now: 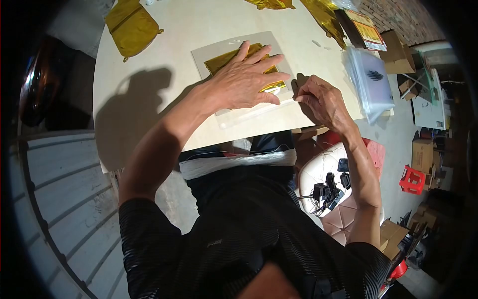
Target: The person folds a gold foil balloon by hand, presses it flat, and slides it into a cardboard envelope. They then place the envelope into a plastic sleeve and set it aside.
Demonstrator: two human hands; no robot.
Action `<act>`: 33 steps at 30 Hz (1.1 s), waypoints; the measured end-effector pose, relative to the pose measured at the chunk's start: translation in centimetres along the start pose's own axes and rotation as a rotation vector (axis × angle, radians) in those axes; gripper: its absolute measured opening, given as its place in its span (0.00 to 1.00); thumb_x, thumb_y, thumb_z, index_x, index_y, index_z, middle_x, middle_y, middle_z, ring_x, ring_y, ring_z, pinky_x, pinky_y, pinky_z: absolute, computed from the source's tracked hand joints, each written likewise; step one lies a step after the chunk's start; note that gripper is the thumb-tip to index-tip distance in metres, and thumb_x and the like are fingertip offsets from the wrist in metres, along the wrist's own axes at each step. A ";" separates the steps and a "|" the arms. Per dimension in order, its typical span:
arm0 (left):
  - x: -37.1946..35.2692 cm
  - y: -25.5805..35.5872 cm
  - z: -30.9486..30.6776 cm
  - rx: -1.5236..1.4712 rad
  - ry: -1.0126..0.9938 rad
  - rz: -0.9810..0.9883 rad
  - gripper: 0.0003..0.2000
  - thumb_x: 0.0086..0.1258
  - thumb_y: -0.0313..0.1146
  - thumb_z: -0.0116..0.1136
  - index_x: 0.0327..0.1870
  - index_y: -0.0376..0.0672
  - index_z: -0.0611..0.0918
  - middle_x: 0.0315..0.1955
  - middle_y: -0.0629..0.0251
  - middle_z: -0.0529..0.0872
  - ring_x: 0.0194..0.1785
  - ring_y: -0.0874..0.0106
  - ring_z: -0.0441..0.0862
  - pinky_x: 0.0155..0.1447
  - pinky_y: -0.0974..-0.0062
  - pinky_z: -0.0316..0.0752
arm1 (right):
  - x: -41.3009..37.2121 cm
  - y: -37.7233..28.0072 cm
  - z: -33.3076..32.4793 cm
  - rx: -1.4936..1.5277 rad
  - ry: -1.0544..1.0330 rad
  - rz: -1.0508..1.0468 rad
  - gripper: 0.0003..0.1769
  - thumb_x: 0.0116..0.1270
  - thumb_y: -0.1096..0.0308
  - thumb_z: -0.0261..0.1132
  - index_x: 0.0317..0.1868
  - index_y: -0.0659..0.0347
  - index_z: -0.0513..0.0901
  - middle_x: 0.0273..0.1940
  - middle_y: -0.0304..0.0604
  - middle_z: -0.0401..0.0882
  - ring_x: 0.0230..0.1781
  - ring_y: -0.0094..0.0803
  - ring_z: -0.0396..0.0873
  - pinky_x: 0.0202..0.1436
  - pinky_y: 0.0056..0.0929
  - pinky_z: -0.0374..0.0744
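Note:
My left hand [244,79] lies flat with its fingers spread on a folded gold foil piece [221,63], which is inside a clear plastic bag [201,56] on the pale table [184,30]. Close by on the right, my right hand [321,99] has its fingers pinched together at the bag's near right corner. A clear strip of the bag [244,115] stretches along the table's near edge, below my left hand. What sits between the right fingertips is too small to make out.
Gold foil pieces [132,30] lie at the far left and along the far edge. A stack of clear bags [368,82] rests at the right, beside a box [366,30]. Black adapters [328,192] sit on a cushioned seat below. A red stool [412,180] stands farther right.

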State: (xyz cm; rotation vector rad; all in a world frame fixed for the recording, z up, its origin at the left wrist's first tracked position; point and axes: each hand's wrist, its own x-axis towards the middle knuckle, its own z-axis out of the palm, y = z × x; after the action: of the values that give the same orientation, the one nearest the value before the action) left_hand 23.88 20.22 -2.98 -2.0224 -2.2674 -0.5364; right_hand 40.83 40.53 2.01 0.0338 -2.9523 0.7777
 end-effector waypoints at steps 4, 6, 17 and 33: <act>0.0 0.0 0.3 0.007 0.037 0.008 0.31 0.74 0.64 0.54 0.75 0.65 0.75 0.80 0.60 0.65 0.85 0.53 0.53 0.86 0.37 0.41 | -0.3 0.4 0.6 -0.191 0.038 -0.120 0.04 0.67 0.74 0.69 0.39 0.62 0.82 0.38 0.45 0.81 0.40 0.46 0.84 0.46 0.40 0.81; 0.1 0.0 -0.1 0.020 0.026 0.013 0.31 0.74 0.64 0.54 0.75 0.65 0.75 0.80 0.60 0.65 0.85 0.53 0.54 0.86 0.37 0.41 | -1.2 -0.1 0.8 -0.257 0.028 -0.224 0.06 0.63 0.76 0.69 0.40 0.60 0.81 0.37 0.45 0.81 0.38 0.48 0.82 0.45 0.40 0.80; 0.3 0.7 -1.0 0.068 -0.084 -0.070 0.32 0.74 0.60 0.59 0.78 0.65 0.72 0.83 0.66 0.60 0.87 0.58 0.48 0.88 0.44 0.37 | -20.3 7.1 4.2 0.367 -0.764 0.709 0.07 0.72 0.72 0.64 0.44 0.65 0.86 0.39 0.52 0.88 0.41 0.45 0.89 0.45 0.39 0.85; -8.8 7.5 -5.2 0.019 0.076 -0.068 0.35 0.48 0.38 0.81 0.59 0.30 0.83 0.65 0.48 0.82 0.69 0.52 0.78 0.73 0.54 0.72 | -15.8 6.2 3.4 -0.322 -0.046 0.542 0.11 0.68 0.65 0.70 0.47 0.59 0.89 0.36 0.55 0.88 0.36 0.55 0.87 0.39 0.49 0.83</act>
State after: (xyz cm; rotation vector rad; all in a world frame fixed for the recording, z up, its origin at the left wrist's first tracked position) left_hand 31.43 10.93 1.18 -1.8887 -2.2946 -0.5841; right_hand 56.05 44.25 -5.45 -0.8025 -3.1155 0.3252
